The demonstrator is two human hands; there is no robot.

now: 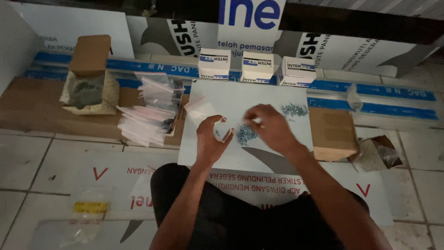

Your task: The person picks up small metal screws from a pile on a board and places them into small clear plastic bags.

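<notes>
Ahead, three white-and-blue boxes [256, 67] line the white panel's [273, 99] far edge; left hand [210, 141] pinches a clear bag [222, 132], right hand [270, 126] pinches screws [246, 134].

Three small white-and-blue cardboard boxes [257, 67] stand in a row at the far edge of the white panel [259, 99]. Two heaps of small silvery metal screws lie on that panel: one heap [246, 134] between the hands, another heap [294, 109] farther off; the screws in each are too small to count. Two plain brown cardboard boxes show, one closed box [90, 54] at the left and one low box [332, 133] at the right. One pile of clear plastic bags [147, 119] lies left of the panel, its bags too overlapped to count. Two bare hands are in view, the left hand [210, 141] and the right hand [270, 127].
</notes>
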